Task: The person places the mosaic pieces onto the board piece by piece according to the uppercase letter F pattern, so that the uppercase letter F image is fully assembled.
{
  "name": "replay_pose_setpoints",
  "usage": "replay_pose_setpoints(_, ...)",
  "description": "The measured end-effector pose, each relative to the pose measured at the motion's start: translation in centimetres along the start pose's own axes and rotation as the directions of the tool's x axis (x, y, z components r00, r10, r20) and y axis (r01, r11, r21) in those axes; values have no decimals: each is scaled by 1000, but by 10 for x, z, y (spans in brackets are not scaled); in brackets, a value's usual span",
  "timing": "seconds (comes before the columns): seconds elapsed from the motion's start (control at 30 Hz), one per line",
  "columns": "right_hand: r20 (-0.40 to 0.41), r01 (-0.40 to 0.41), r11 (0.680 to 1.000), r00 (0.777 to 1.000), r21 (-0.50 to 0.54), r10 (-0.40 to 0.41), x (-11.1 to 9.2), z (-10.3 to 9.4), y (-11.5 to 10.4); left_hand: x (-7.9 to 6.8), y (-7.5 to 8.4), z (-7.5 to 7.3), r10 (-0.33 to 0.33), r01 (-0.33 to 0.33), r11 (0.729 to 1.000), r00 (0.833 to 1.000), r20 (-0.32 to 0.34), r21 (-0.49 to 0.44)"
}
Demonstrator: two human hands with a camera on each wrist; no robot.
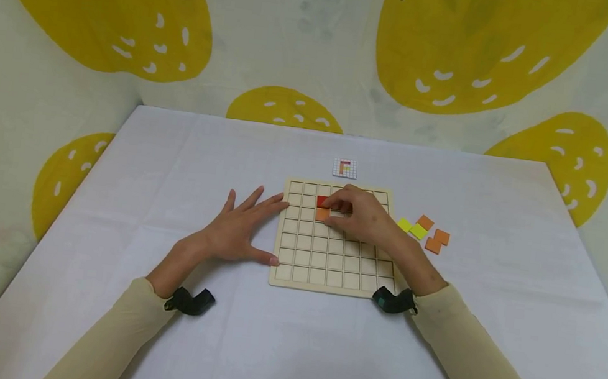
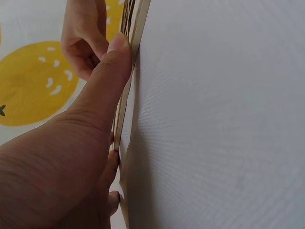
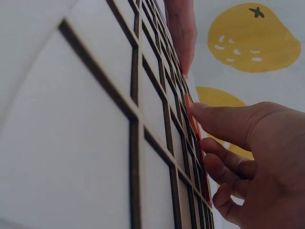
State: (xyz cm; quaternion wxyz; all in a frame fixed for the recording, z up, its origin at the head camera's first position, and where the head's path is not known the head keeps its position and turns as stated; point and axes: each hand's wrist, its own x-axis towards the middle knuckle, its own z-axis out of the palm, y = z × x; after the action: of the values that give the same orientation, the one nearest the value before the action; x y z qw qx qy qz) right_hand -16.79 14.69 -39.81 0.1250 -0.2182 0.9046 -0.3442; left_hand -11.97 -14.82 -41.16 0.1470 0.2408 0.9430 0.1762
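Note:
A light wooden grid board [image 1: 299, 276] lies on the white table. My left hand [image 1: 234, 231] is spread at its left side, with thumb and fingertips along the edge; the left wrist view shows the thumb [image 2: 107, 71] against the rim. Over the upper part of the board, my right hand [image 1: 363, 216] pinches an orange square tile [image 1: 322, 215] that sits in a cell. In the right wrist view, its thumb [image 3: 219, 119] touches the orange tile [image 3: 190, 114]. A red tile [image 1: 322, 201] lies just above the orange one, partly covered by the index finger.
Right of the board lie loose yellow tiles [image 1: 419, 231] and several orange tiles [image 1: 442, 237], partly behind the right wrist. A small pattern card [image 1: 344, 168] with coloured squares sits beyond the board's far edge. A patterned cloth wall [image 1: 298, 45] stands behind the table.

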Motion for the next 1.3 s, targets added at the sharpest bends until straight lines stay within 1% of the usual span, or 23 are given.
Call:
replay_pose_setpoints(0.27,-20,-53,998,998,26,54,-5,-11,7,0,1,0,-7,7,1000,1000,4,2)
replay_pose_setpoints(0.47,-47,-59,997,997,46,61,-13,-20,17,-1,2,0,2,-2,1000,1000,-1,4)
replay_pose_setpoints(0.7,-83,-61,997,994,46,65,-20,-33,29,-2,2,0,4,-4,1000,1000,-6,6)
replay_pose_setpoints(1.0,-110,-114,991,986,70,122,-30,-45,43,-2,2,0,5,-4,1000,1000,-7,4)
replay_pose_setpoints(1.2,-114,-174,980,976,97,185,-37,-51,47,-2,2,0,3,-3,1000,1000,-6,12)
replay_pose_setpoints(1.3,-114,-169,982,977,84,178,-40,-54,50,-1,3,0,5,-4,1000,1000,-9,14)
